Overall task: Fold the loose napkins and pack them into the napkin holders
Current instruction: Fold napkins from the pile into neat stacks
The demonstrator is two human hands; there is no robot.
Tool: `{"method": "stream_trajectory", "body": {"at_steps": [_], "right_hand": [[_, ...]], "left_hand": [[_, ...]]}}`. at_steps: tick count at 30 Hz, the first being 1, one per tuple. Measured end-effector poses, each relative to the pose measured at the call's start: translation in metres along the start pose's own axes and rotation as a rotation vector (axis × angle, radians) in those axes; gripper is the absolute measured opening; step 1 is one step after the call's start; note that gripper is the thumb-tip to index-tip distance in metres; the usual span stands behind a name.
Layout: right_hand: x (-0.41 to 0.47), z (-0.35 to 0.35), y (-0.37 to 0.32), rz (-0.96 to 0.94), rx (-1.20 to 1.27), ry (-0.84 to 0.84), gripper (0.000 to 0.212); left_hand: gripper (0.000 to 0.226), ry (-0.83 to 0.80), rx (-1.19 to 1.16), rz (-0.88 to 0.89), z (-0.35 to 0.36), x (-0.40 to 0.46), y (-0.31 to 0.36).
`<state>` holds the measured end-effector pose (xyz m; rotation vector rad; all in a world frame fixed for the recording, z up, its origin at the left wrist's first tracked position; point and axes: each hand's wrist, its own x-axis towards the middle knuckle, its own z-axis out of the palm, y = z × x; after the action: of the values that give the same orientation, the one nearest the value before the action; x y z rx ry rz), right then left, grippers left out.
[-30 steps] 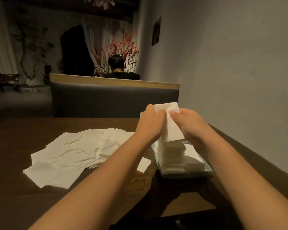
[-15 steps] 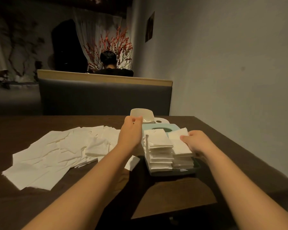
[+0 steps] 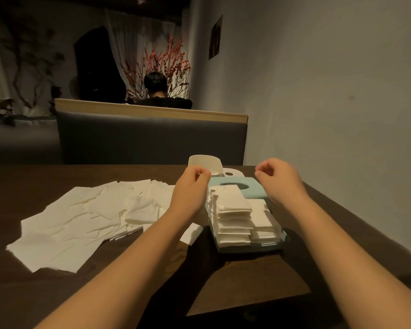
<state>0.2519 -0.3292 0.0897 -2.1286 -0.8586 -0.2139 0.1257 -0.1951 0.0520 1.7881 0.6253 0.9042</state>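
Both hands hover empty, fingers loosely curled: left hand [image 3: 191, 189] beside, right hand [image 3: 279, 180] just beyond the stacks [image 3: 233, 214] filling the holder [image 3: 254, 248]; loose napkins [image 3: 81, 224] wait left, likely next for folding.

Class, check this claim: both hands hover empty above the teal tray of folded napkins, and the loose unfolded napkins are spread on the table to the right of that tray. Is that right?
One detail is wrong. The head view shows the loose napkins spread to the left of the teal tray, not the right. The rest stands: the left hand and right hand hover empty above the folded napkins.
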Motion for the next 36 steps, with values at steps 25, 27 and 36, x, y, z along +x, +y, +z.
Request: {"method": "stream_trajectory", "body": {"at_steps": [25, 27, 36], "right_hand": [[-0.023, 0.184, -0.098, -0.312, -0.112, -0.564, 0.044], [-0.020, 0.194, -0.104, -0.418, -0.190, -0.711, 0.063], [-0.019, 0.205, -0.098, -0.450, -0.326, -0.636, 0.076]], "left_hand": [[0.010, 0.352, 0.391, -0.023, -0.207, 0.011, -0.115], [0.009, 0.379, 0.351, -0.053, -0.218, 0.011, -0.124], [0.009, 0.305, 0.397, 0.016, -0.214, 0.008, -0.123]]}}
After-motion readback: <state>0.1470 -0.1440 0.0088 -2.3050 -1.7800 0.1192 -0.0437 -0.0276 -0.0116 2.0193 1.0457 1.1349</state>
